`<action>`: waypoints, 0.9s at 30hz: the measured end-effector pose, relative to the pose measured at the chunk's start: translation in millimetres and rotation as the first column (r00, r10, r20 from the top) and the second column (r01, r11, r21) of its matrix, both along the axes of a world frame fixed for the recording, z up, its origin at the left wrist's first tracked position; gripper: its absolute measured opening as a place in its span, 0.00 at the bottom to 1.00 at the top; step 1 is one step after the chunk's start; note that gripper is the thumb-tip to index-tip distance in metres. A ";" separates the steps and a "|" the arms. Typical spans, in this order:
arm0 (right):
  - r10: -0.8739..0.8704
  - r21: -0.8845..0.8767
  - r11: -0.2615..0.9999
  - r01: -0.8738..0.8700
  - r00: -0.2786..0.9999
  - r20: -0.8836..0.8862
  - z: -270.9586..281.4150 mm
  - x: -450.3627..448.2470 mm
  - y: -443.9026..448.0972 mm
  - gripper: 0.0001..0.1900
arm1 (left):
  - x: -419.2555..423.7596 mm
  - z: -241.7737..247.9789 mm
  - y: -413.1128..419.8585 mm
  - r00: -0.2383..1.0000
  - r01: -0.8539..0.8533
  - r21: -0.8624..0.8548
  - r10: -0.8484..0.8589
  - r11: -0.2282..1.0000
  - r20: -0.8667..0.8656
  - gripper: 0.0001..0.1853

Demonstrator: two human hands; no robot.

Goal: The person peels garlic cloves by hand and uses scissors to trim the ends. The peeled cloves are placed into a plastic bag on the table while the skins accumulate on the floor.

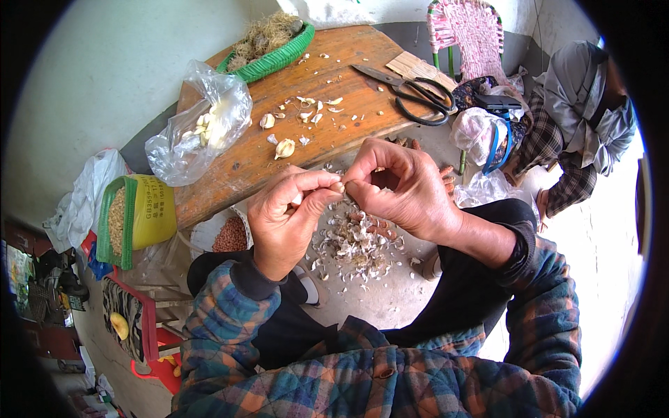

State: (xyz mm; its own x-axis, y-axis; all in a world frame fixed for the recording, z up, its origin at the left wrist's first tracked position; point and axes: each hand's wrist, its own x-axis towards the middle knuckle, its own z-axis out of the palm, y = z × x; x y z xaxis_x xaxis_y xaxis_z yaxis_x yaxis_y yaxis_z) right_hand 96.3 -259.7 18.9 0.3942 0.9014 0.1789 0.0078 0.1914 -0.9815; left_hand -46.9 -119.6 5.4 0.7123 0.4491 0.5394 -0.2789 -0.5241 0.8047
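My left hand (292,214) pinches a small garlic clove (338,186) between thumb and forefinger, and something whitish shows in its curled fingers. My right hand (402,190) touches the clove from the other side, thumb and forefinger pressed together at its end; whether it grips a bit of skin cannot be told. Beyond them, on the wooden table (334,78), lie a partial garlic bulb (285,149), a clove (267,121) and loose peelings. A clear plastic bag (204,125) holds peeled cloves. Large black-handled scissors (402,86) rest at the table's right.
A green basket (277,57) holds whole garlic bulbs. Garlic skins (360,245) cover the floor between my legs, near corn cobs (448,180). At left are a bucket of peanuts (230,235) and a yellow sack (154,209). Another person (575,104) sits at right, beside a woven chair (468,36).
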 end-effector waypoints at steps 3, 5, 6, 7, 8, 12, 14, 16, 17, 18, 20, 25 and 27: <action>0.018 0.033 0.999 -0.016 0.999 -0.043 -1.6 -1.5 0.4 0.04 | -2.0 0.9 1.0 0.984 0.164 -0.362 -0.179 0.918 -0.008 0.08; 0.025 0.043 0.999 -0.023 0.999 -0.047 -1.0 -2.6 0.0 0.04 | -3.4 2.7 1.4 0.955 0.250 -0.619 -0.296 0.744 0.030 0.10; 0.022 0.029 0.999 -0.021 0.999 -0.035 0.1 -3.3 -0.3 0.04 | -3.8 3.8 2.5 0.942 0.267 -0.705 -0.333 0.657 0.046 0.11; 0.019 0.015 1.000 -0.019 1.000 -0.024 0.6 -3.8 -0.5 0.04 | -4.0 4.8 3.6 0.928 0.278 -0.781 -0.368 0.559 0.067 0.12; 0.023 0.078 0.996 -0.029 0.997 0.077 -1.5 -4.1 0.1 0.04 | -3.8 5.5 4.8 0.929 0.269 -0.797 -0.363 0.541 0.067 0.13; 0.020 0.205 0.973 -0.103 0.928 0.373 -10.2 1.9 1.9 0.07 | -3.1 5.1 7.5 0.920 0.271 -0.831 -0.385 0.486 0.075 0.14; 0.056 0.142 0.984 -0.111 0.936 0.348 -8.4 8.7 1.9 0.11 | -4.3 6.0 8.0 0.919 0.272 -0.826 -0.387 0.493 0.072 0.14; 0.096 0.002 0.995 -0.098 0.976 0.195 -4.0 14.6 0.6 0.15 | -4.1 7.3 8.1 0.927 0.263 -0.815 -0.369 0.517 0.065 0.14; 0.113 -0.016 0.994 -0.111 0.989 0.095 -3.7 14.1 2.3 0.16 | -4.3 6.5 8.2 0.929 0.273 -0.799 -0.363 0.536 0.073 0.13; 0.123 -0.034 0.992 -0.123 0.992 -0.006 -2.4 12.7 4.1 0.17 | -3.7 5.5 7.7 0.929 0.285 -0.782 -0.361 0.555 0.082 0.12; 0.151 -0.038 0.987 -0.159 0.977 -0.153 -0.9 8.9 5.6 0.16 | -2.2 4.1 5.3 0.938 0.285 -0.712 -0.340 0.641 0.070 0.11; 0.208 -0.053 0.974 -0.222 0.957 -0.204 -2.1 6.6 6.0 0.15 | -2.0 1.1 4.0 0.955 0.246 -0.581 -0.297 0.776 0.008 0.09; 0.212 -0.060 0.972 -0.229 0.955 -0.206 -0.6 8.5 5.7 0.14 | -0.7 1.2 3.8 0.967 0.227 -0.465 -0.255 0.856 0.002 0.09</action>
